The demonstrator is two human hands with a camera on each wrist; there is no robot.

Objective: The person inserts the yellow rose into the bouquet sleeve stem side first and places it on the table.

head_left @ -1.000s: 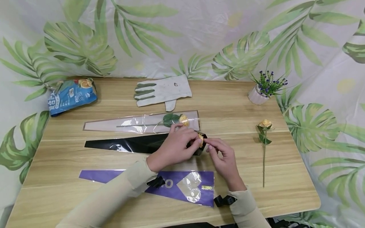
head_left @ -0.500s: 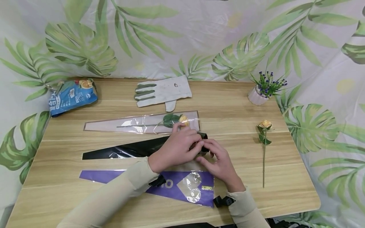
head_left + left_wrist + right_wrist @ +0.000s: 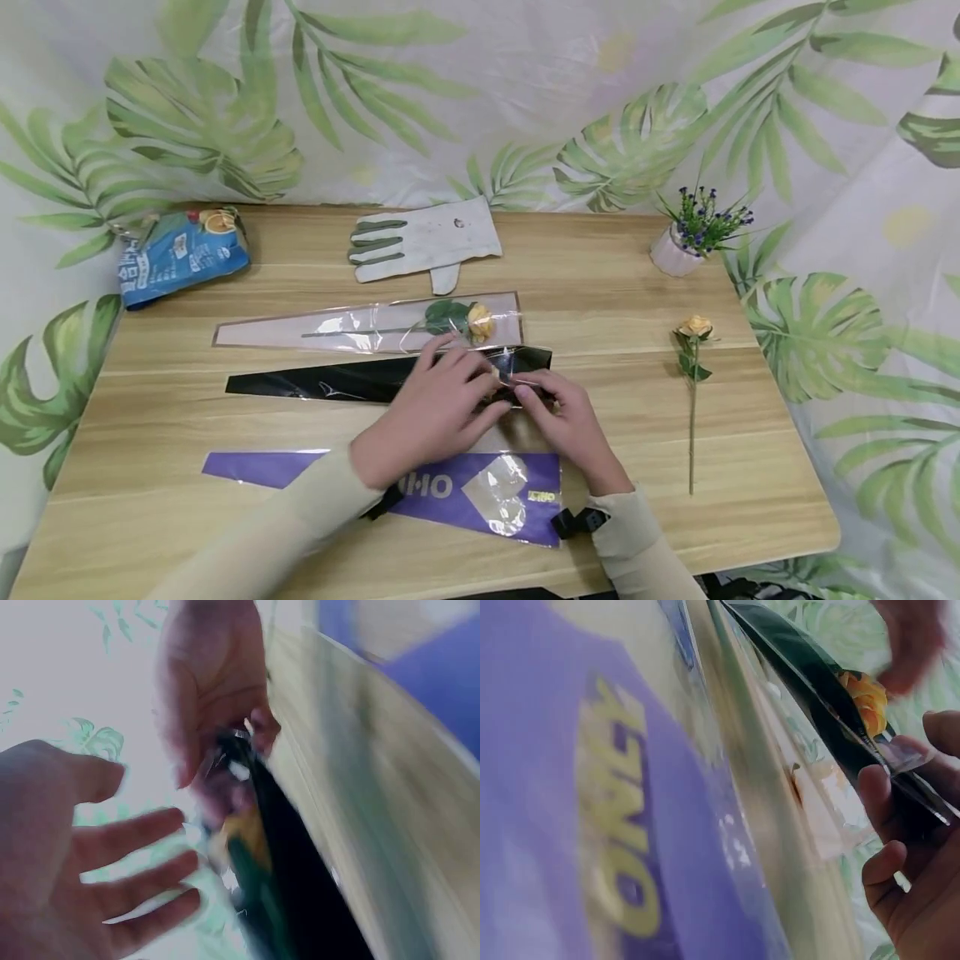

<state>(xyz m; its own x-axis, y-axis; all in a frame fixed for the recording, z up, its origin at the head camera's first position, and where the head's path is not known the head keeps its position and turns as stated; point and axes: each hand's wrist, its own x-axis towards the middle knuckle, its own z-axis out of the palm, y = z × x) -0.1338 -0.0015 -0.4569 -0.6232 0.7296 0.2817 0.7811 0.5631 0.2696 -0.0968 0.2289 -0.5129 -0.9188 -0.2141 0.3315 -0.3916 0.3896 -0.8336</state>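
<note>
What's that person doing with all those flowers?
The right hand is holding the wide end of a black sleeve, and a yellow rose is inside it. The left hand is close by, its fingers spread and gripping nothing. A second rose lies in a pale see-through sleeve, a purple sleeve lies flat, and a third rose lies loose on the table.

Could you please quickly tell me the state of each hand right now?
Left hand: open, holding nothing.
Right hand: closed, holding the wide end of the long, tapered, glossy black plastic sleeve.
</note>
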